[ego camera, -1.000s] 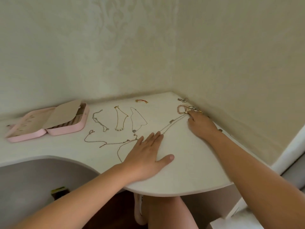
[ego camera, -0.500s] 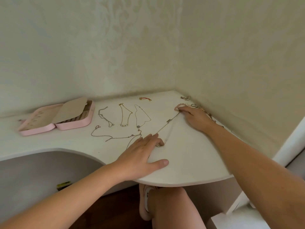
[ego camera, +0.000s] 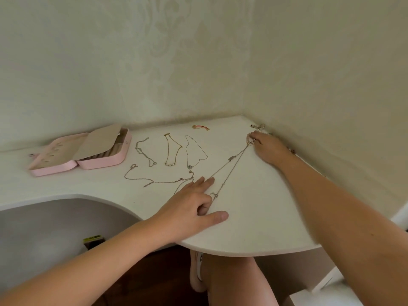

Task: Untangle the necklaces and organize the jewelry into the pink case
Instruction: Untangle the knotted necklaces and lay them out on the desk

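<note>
Across the white desk (ego camera: pixel 254 228) in the papered corner we stretch a long necklace (ego camera: pixel 229 171), left hand (ego camera: pixel 189 208) pressing its near end under mostly flat fingers (ego camera: pixel 206 181), right hand (ego camera: pixel 268 149) pinching the far end; next, probably, lifting it free toward the open pink case (ego camera: pixel 103 162) far left.

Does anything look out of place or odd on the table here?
Nothing damaged. One chain lies kinked and sprawled, reaching the left hand, unlike the three necklaces looped neatly behind it. A small piece sits apart, far back right.
</note>
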A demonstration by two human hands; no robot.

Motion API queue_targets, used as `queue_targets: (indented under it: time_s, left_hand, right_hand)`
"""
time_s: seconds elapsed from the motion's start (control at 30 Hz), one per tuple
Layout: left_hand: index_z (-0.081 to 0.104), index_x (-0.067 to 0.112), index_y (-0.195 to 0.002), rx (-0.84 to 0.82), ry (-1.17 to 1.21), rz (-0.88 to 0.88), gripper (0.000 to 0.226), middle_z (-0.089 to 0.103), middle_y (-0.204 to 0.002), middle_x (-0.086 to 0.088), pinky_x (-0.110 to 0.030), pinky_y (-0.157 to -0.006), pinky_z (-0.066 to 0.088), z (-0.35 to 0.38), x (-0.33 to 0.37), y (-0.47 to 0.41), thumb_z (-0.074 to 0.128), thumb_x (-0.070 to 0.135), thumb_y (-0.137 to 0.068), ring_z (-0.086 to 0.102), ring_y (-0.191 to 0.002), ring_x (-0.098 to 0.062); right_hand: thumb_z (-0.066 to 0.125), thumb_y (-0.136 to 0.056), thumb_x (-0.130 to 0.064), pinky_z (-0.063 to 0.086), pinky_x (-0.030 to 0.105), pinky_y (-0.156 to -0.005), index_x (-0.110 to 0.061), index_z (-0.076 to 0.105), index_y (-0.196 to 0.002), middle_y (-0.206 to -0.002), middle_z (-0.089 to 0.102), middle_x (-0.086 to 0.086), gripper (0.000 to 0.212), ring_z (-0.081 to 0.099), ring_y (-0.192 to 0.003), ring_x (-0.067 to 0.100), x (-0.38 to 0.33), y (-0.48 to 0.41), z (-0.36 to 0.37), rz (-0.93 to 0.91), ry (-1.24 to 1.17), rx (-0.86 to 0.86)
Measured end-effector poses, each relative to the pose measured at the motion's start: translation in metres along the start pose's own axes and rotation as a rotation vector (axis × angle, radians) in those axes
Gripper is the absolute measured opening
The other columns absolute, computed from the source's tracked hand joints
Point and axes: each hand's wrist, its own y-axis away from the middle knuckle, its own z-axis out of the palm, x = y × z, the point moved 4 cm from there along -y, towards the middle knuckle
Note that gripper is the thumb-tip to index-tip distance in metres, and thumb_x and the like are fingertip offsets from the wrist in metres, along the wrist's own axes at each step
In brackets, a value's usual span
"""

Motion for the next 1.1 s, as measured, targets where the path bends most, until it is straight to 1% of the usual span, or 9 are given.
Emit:
queue_targets:
  time_s: [0.2,0.4,0.5,0.63,0.73,0.8,0.87,0.97,1.1]
  left_hand:
    - [0.044,0.014,-0.056,-0.016,0.093,-0.077,0.048,0.039,-0.149,0.011,-0.023,-0.113,0.018,-0.013,-0.003,-0.011,0.064,0.048,-0.085,0.021,-0.139,0.005]
    - [0.064,0.023,-0.096,0.241,0.14,-0.132,0.015,0.061,-0.125,0.006,-0.021,-0.084,0.035,-0.033,0.024,-0.093,0.062,0.037,-0.091,0.054,-0.112,-0.01]
    - [0.044,0.012,-0.138,0.222,0.037,-0.106,0.044,0.05,-0.14,-0.005,-0.024,-0.098,0.034,-0.011,0.036,-0.138,0.051,0.026,-0.097,0.046,-0.127,-0.021]
    - [0.042,0.004,-0.138,0.192,-0.134,-0.085,0.043,0.048,-0.135,-0.014,-0.033,-0.102,0.033,0.019,0.031,-0.16,0.041,0.024,-0.1,0.046,-0.122,-0.029]
    - [0.059,0.007,-0.121,0.357,-0.166,-0.076,0.031,0.057,-0.115,-0.012,-0.034,-0.09,0.041,0.008,0.017,-0.165,0.048,0.025,-0.098,0.051,-0.108,-0.027]
    - [0.062,0.009,-0.11,0.417,-0.145,-0.095,0.024,0.063,-0.1,-0.011,-0.034,-0.08,0.042,0.002,0.011,-0.169,0.051,0.025,-0.097,0.056,-0.097,-0.027]
    - [0.062,0.007,-0.105,0.411,-0.128,-0.125,0.02,0.065,-0.097,-0.011,-0.034,-0.075,0.042,0.001,0.009,-0.173,0.05,0.023,-0.098,0.059,-0.093,-0.028]
    - [0.06,0.005,-0.108,0.412,-0.165,-0.147,0.024,0.065,-0.105,-0.011,-0.033,-0.077,0.041,0.002,0.008,-0.176,0.049,0.024,-0.099,0.058,-0.097,-0.027]
    - [0.062,0.009,-0.11,0.414,-0.035,-0.15,0.029,0.063,-0.097,-0.008,-0.029,-0.071,0.038,0.002,0.003,-0.176,0.057,0.033,-0.094,0.059,-0.092,-0.025]
  right_hand:
    - [0.057,-0.09,-0.008,0.042,0.029,-0.078,-0.006,0.068,-0.095,-0.1,0.069,0.011,0.012,0.061,-0.095,0.028,0.008,-0.01,-0.006,-0.004,0.007,0.12]
    - [0.049,-0.094,-0.006,0.029,0.026,-0.067,-0.004,0.061,-0.092,-0.099,0.065,0.013,0.012,0.056,-0.091,0.027,0.009,-0.009,-0.007,-0.018,-0.017,0.093]
    - [0.045,-0.099,-0.018,0.027,0.029,-0.063,-0.01,0.054,-0.087,-0.089,0.062,0.01,0.017,0.052,-0.081,0.025,0.009,-0.008,-0.012,0.008,-0.046,0.099]
    - [0.056,-0.095,-0.033,0.026,0.032,-0.053,-0.016,0.043,-0.057,-0.058,0.046,0.001,0.044,0.046,-0.065,0.023,0.01,-0.007,-0.016,0.057,-0.006,0.041]
    - [0.069,-0.084,-0.029,0.028,0.032,-0.058,-0.014,0.058,-0.077,-0.076,0.055,-0.001,0.019,0.049,-0.075,0.017,0.012,-0.01,-0.015,0.093,-0.036,0.039]
    - [0.07,-0.084,-0.028,0.029,0.027,-0.063,-0.013,0.065,-0.1,-0.092,0.059,-0.003,0.022,0.05,-0.084,0.013,0.01,-0.01,-0.015,0.098,-0.043,0.013]
    - [0.071,-0.083,-0.034,0.033,0.024,-0.063,-0.014,0.066,-0.1,-0.092,0.061,-0.003,0.026,0.051,-0.085,0.013,0.01,-0.007,-0.015,0.082,-0.043,-0.047]
    - [0.073,-0.077,-0.047,0.037,0.023,-0.079,-0.016,0.061,-0.11,-0.117,0.057,-0.005,0.047,0.05,-0.103,0.013,0.01,-0.001,-0.014,0.066,-0.018,-0.197]
    - [0.07,-0.074,-0.06,0.032,0.029,-0.104,-0.016,0.037,-0.142,-0.156,0.023,-0.004,0.088,0.032,-0.138,0.018,0.004,0.009,-0.02,0.105,0.134,-0.343]
